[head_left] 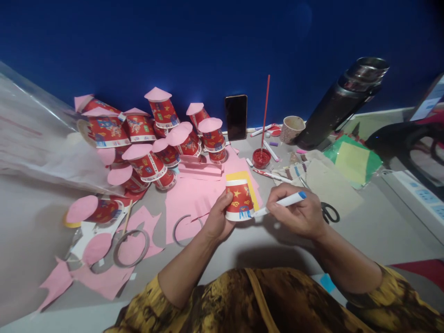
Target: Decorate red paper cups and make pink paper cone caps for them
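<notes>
A red paper cup [238, 199] with gold stars and a white rim is gripped in my left hand [219, 217], turned upside down with its rim below. Blue marker strokes show on the cup's lower right side. My right hand [300, 210] holds a white marker [287, 200] with a blue end, its tip at the cup's rim beside the blue strokes. Behind the cup lies a yellow paper piece [255, 196] on pink paper sheets [183, 199].
Several red cups with pink cone tops [145, 162] crowd the left. A phone [236, 117] leans against the blue wall. A red paint pot [261, 159] with a stick, a thermos [343, 101], scissors [329, 212] and tape rings [131, 248] lie around.
</notes>
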`<state>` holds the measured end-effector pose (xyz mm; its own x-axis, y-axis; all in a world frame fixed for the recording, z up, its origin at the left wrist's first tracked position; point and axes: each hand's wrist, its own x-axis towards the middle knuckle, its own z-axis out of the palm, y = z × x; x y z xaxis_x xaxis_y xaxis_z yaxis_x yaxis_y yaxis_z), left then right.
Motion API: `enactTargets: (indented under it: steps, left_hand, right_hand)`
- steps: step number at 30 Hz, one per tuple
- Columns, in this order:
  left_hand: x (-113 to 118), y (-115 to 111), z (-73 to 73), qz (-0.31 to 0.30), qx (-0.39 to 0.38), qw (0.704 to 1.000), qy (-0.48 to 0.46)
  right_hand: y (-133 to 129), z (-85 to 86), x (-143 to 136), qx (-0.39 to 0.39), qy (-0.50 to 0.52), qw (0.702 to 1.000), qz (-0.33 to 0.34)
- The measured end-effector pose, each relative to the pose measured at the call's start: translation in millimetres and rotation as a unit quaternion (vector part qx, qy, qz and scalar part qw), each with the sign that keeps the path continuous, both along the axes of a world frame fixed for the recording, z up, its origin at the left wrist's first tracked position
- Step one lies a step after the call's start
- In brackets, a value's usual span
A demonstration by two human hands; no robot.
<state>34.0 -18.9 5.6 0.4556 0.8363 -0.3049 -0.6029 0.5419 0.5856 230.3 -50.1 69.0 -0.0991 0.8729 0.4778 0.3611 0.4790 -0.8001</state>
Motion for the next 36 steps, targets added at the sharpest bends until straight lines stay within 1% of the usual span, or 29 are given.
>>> enactTargets:
  steps: [7,16,21,27,36]
  left_hand:
    - [-0.2,-1.1,0.0,-0.004,-0.010,1.000,0.003]
    - [1.3,-0.9,0.5,-0.008,-0.007,1.000,-0.004]
    - [0.8,-0.5,-0.8,-0.017,-0.010,1.000,-0.006]
    - [0.9,-0.6,-0.1,-0.020,-0.013,1.000,0.000]
    - [-0.9,-1.6,-2.3,-0.022,-0.013,1.000,0.005]
  right_hand:
    - [-0.6,-4.1,1.2,0.020,0.013,0.999,-0.045]
    - [0.4,-2.2,0.0,0.016,0.004,0.999,-0.046]
    - [0.7,-0.8,0.3,-0.006,0.001,1.000,-0.024]
    - [0.8,-0.6,0.8,-0.012,0.008,1.000,-0.022]
    - [0.0,-3.3,1.3,-0.015,0.023,0.999,-0.047]
